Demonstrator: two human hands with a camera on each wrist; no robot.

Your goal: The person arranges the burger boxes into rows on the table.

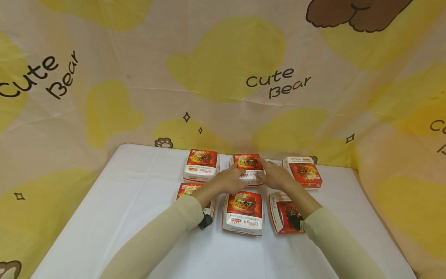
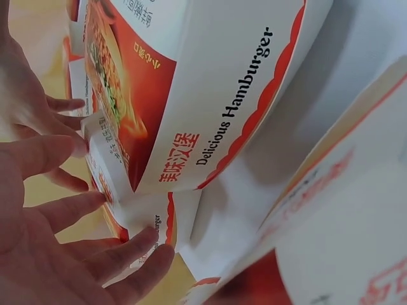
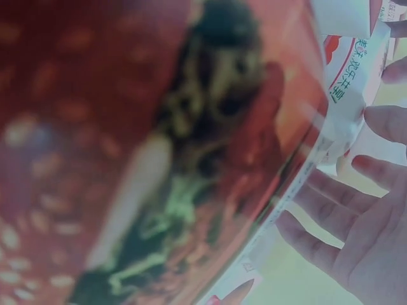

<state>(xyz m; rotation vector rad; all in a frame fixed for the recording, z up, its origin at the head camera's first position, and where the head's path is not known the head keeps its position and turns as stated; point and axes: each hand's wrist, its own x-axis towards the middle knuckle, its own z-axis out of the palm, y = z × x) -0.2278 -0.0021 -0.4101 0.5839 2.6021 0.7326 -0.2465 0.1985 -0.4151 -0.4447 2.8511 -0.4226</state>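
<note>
In the head view, a red and white hamburger box [image 1: 246, 161] lies at the middle of the back row, with a hand at each side. The left hand [image 1: 230, 181] reaches to its left and near side. At its right side is the right hand [image 1: 275, 176], thumb near the front corner. From the left wrist, the left hand [image 2: 57, 248] shows long, spread fingers beside the box, facing the right hand [image 2: 32, 89]. Relaxed, separated fingers of the right hand [image 3: 362, 229] appear in the right wrist view. Firm contact is hard to tell.
More hamburger boxes surround the hands: back left [image 1: 201, 164], back right [image 1: 303, 172], front left [image 1: 188, 190], front middle [image 1: 242, 213] and front right [image 1: 281, 213], the last partly under the right forearm. They lie on a white table [image 1: 115, 201] against a patterned cloth [image 1: 216, 62].
</note>
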